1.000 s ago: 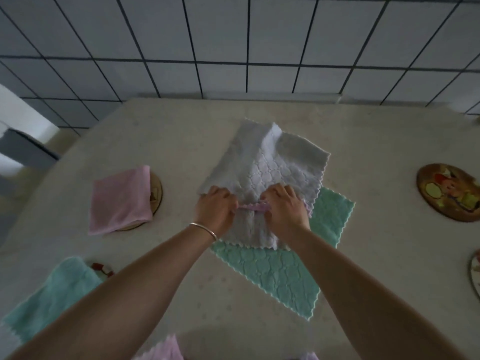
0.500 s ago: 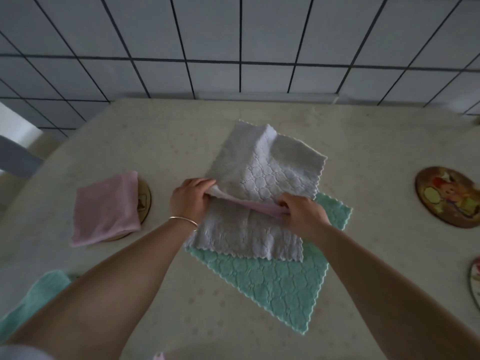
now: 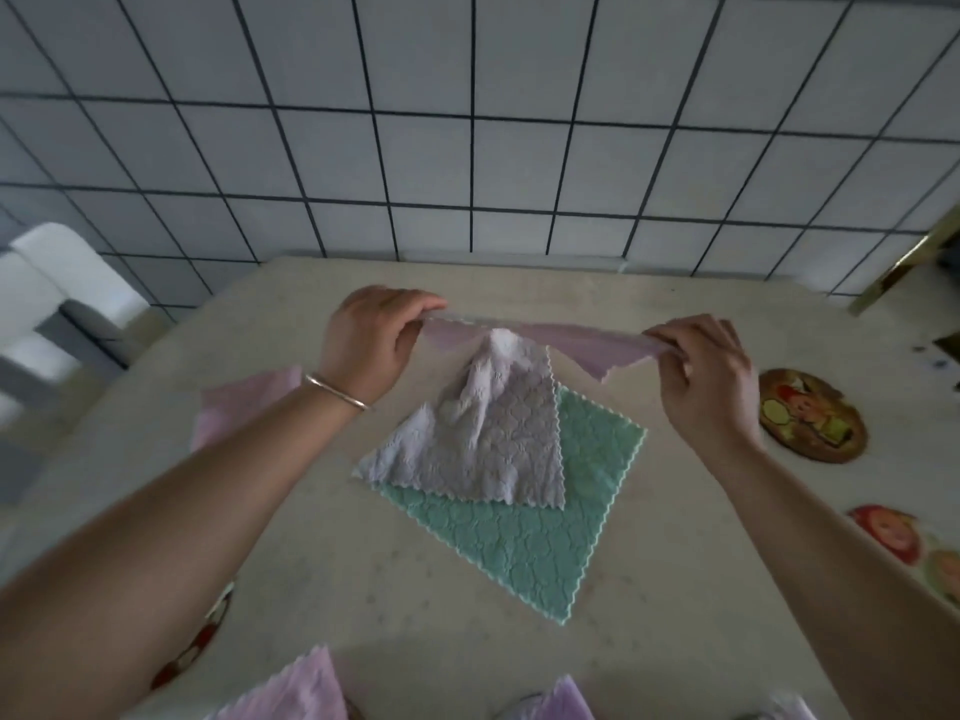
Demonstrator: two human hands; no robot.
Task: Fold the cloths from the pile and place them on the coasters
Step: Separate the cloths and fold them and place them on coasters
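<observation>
My left hand (image 3: 371,340) and my right hand (image 3: 701,376) each pinch a corner of a pink cloth (image 3: 587,345), stretched between them above the table. A grey cloth (image 3: 488,439) clings to it at the middle and hangs down in a peak, its lower edge lying on a green cloth (image 3: 524,532) spread flat on the table. A folded pink cloth (image 3: 239,407) lies at the left, partly behind my left forearm. An empty picture coaster (image 3: 810,415) sits at the right.
Another coaster (image 3: 893,532) lies at the right edge, and one (image 3: 202,641) shows under my left forearm. Pink cloth corners (image 3: 296,688) poke in at the bottom edge. A tiled wall (image 3: 467,122) rises behind the beige table (image 3: 415,605). A white chair (image 3: 52,293) stands far left.
Both hands drew the pink cloth out from the pile, lifted it and spread apart. The grey cloth rose with it into a peak. The camera tilted upward.
</observation>
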